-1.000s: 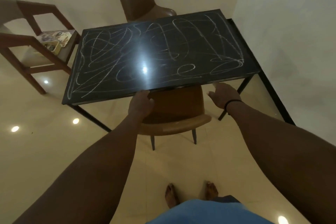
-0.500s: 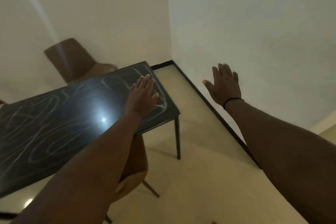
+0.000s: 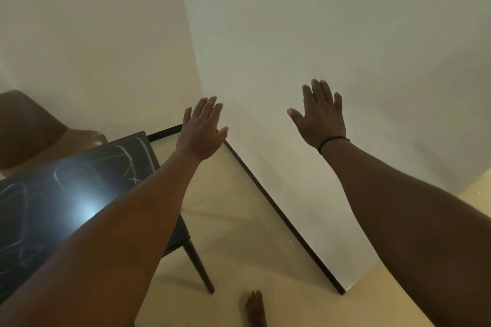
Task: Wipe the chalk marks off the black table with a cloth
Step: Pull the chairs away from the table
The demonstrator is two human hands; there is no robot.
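The black table shows only its right end, at the lower left, with white chalk scribbles and a bright light glare on it. My left hand is stretched out flat in the air past the table's far right corner, fingers straight, holding nothing. My right hand is raised in front of the white wall, fingers spread and empty, a black band on its wrist. No cloth is in view.
A brown chair stands behind the table at the left. The white wall with a dark skirting runs close on the right. Beige floor lies between table and wall, and my bare foot is at the bottom.
The view has swung right, away from the table. My left hand has come off the tabletop and now hangs beyond its corner. My right hand has stayed raised and open.
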